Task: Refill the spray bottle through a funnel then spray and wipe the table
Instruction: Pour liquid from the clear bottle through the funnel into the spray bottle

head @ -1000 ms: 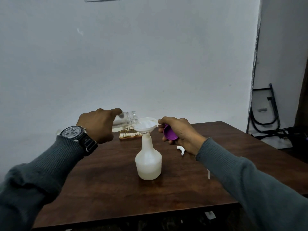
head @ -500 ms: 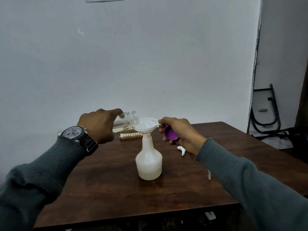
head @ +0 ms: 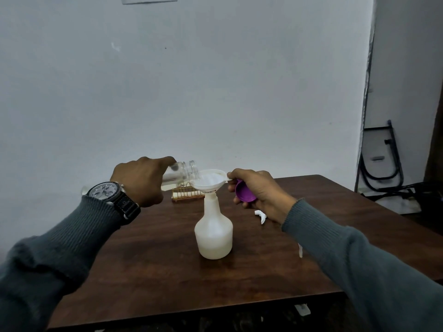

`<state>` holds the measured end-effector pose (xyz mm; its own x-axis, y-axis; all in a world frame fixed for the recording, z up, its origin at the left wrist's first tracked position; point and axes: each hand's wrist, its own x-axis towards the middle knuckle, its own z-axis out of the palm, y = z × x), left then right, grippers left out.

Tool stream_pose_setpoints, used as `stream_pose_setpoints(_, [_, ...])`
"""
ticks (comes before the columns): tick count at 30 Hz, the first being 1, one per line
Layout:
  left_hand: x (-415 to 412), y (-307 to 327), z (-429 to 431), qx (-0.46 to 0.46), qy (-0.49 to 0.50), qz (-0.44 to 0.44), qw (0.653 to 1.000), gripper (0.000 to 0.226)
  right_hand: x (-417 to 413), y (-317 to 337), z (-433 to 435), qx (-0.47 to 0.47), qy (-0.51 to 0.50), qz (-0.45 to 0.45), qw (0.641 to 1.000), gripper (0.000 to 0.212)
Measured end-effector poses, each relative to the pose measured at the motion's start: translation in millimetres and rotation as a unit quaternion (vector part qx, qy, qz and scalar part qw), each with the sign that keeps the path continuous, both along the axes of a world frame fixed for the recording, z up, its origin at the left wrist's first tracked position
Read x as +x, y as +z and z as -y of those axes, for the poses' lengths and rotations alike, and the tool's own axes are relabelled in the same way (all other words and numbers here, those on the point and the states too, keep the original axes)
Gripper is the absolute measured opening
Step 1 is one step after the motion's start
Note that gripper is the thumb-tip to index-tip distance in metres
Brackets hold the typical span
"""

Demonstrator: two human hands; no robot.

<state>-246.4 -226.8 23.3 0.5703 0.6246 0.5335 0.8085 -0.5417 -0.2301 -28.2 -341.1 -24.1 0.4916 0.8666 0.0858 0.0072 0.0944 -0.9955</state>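
On the dark wood-grain worktop (head: 148, 267) stood the bulbous translucent spray bottle (head: 213, 233), white plastic funnel (head: 209, 181) in its neck, right hand (head: 257, 191) pinching the funnel's tab and cupping a purple cap (head: 243, 194), left hand (head: 141, 179) gripping the tilted clear glass jar (head: 181, 173).

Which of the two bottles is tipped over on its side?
The clear glass bottle in the left hand, held sideways with its open mouth at the funnel. The white spray bottle stands upright on the table under that funnel.
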Motion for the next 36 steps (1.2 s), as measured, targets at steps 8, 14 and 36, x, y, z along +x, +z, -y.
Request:
stream_pose_setpoints(8, [-1.5,-0.7,-1.0,-0.001,-0.001,0.001,1.000,0.065,-0.2,0.4,-0.3,0.003,0.002,-0.004,1.000,0.015])
stream_pose_setpoints(14, [-0.5,-0.7,-0.3,0.006,0.000,0.003,1.000,0.065,0.9,-0.7,-0.7,-0.001,0.000,-0.004,1.000,0.016])
stream_pose_setpoints(36, [-0.8,-0.4,-0.6,-0.004,-0.007,0.004,1.000,0.066,2.6,-2.1,-1.8,0.001,0.001,-0.010,1.000,0.020])
